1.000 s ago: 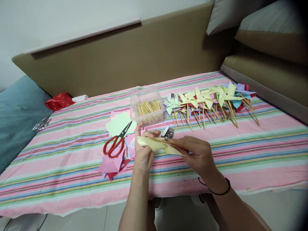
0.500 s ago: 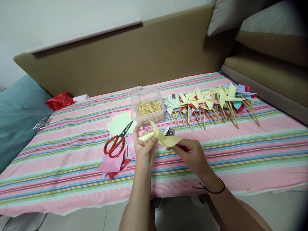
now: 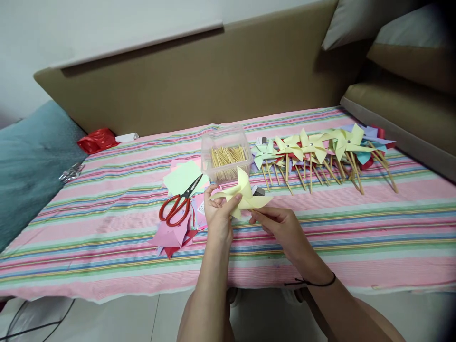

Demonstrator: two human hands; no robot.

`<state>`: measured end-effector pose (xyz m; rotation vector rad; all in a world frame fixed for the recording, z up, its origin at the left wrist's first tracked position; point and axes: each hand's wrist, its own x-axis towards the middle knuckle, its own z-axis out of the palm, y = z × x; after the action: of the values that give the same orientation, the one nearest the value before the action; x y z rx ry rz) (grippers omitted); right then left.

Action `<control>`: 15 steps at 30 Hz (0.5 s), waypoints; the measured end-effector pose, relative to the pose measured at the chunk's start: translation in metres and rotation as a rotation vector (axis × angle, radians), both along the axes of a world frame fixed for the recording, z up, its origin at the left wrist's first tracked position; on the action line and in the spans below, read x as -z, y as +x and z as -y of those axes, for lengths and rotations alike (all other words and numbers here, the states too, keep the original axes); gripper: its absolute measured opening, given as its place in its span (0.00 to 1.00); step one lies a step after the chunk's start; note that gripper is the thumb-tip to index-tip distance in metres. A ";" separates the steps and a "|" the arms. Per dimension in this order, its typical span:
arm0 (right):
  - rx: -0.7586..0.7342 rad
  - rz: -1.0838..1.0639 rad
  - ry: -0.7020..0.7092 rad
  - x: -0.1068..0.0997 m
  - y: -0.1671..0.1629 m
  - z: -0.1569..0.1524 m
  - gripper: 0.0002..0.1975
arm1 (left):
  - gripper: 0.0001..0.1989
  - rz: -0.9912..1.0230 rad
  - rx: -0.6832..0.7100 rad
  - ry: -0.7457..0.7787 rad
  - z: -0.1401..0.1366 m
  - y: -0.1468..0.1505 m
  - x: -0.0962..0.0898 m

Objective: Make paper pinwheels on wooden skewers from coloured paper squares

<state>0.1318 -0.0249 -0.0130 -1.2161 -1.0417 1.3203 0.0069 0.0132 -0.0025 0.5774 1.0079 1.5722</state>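
Observation:
A pale yellow paper pinwheel [image 3: 245,195] is held up over the near middle of the striped cloth. My left hand [image 3: 221,209] is closed on it, thumb pressed at its centre and the other fingers behind the paper. Just below its right blade, my right hand [image 3: 276,223] pinches what looks like the pinwheel's thin wooden stick; most of the stick is hidden. Behind the pinwheel, a small box with metal pins [image 3: 258,191] shows in part. Red-handled scissors [image 3: 177,207] lie to the left on coloured paper sheets [image 3: 183,176].
Beyond my hands stands a clear plastic box [image 3: 228,172] of wooden sticks. Several finished pinwheels [image 3: 313,145] lie in a row at the right. Pink and red paper pieces [image 3: 173,237] lie nearer me. A red plastic bag [image 3: 98,141] sits at the far left.
The pinwheel has turned so its blades face me more. My right hand has shifted from the blade's edge to just under it. The whole view has swung slightly left.

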 end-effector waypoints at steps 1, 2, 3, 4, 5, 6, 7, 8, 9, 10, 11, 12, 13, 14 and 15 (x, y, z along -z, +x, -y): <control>0.000 -0.012 -0.009 0.001 0.000 0.000 0.14 | 0.36 -0.004 0.009 0.002 0.000 0.000 0.001; -0.001 -0.020 -0.017 0.001 0.000 0.000 0.14 | 0.36 -0.006 0.023 0.003 -0.001 -0.001 0.001; 0.001 -0.028 -0.022 0.002 0.000 0.001 0.14 | 0.36 -0.008 0.036 0.003 -0.001 -0.001 0.002; 0.002 -0.035 -0.026 0.003 0.001 0.001 0.13 | 0.37 -0.011 0.050 0.005 -0.001 -0.002 0.002; 0.003 -0.043 -0.029 0.003 0.001 0.001 0.13 | 0.37 -0.016 0.063 0.009 -0.001 -0.002 0.002; 0.007 -0.052 -0.034 0.003 0.001 0.001 0.13 | 0.37 -0.022 0.076 0.015 -0.001 -0.002 0.001; 0.014 -0.065 -0.039 0.003 0.001 0.001 0.13 | 0.37 -0.029 0.089 0.020 -0.001 -0.002 0.001; 0.025 -0.079 -0.043 0.003 0.001 0.001 0.13 | 0.36 -0.035 0.101 0.024 0.000 -0.001 0.000; 0.034 -0.092 -0.046 0.002 0.001 0.001 0.13 | 0.36 -0.040 0.114 0.027 0.001 0.000 0.000; 0.038 -0.102 -0.051 0.002 0.001 0.001 0.13 | 0.36 -0.042 0.121 0.030 0.001 0.001 -0.001; 0.032 -0.110 -0.056 0.001 0.002 0.001 0.14 | 0.36 -0.044 0.121 0.034 0.001 0.001 -0.001; 0.012 -0.115 -0.067 0.001 0.003 0.001 0.15 | 0.35 -0.049 0.110 0.040 0.001 0.001 0.000; -0.019 -0.115 -0.083 0.002 0.005 0.000 0.16 | 0.35 -0.056 0.092 0.046 0.001 0.001 0.000; -0.058 -0.106 -0.108 0.002 0.008 0.000 0.17 | 0.34 -0.062 0.061 0.051 0.000 0.001 0.001; -0.099 -0.085 -0.137 0.003 0.012 -0.001 0.18 | 0.32 -0.067 0.021 0.051 -0.001 0.000 0.003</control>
<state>0.1434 -0.0243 -0.0161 -1.2105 -0.9745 1.5284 0.0064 0.0146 -0.0050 0.6779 1.0112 1.5719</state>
